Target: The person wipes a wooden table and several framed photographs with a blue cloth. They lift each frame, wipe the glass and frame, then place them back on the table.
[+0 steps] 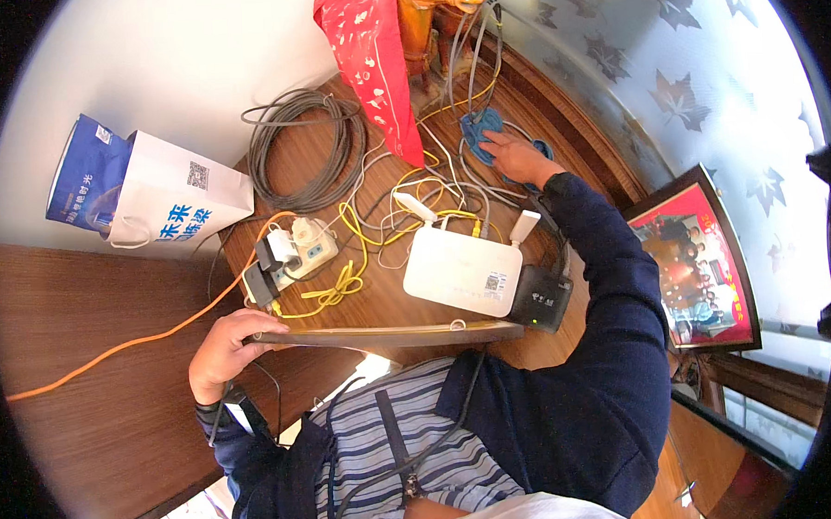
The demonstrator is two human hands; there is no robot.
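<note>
My right hand (520, 159) presses on a blue cloth (481, 137) among cables on the far right of the wooden tabletop (382, 296). With my left hand (233, 349) I grip the left end of a flat framed panel (391, 336), which stands on edge close to my body. Between the panel and the far cables lie a white router (463, 268) with raised antennas and a black box (542, 297) with a small green light. A white power strip (311, 249) with plugs in it sits at the left, beside a bundled yellow cable (333, 291).
A coil of grey cable (261, 158) lies at the back left near a white paper bag (176, 186). A red cloth (379, 73) hangs beside a brown horse figurine (416, 37). A framed photo (708, 267) leans at the right. An orange cable (168, 331) crosses the left side.
</note>
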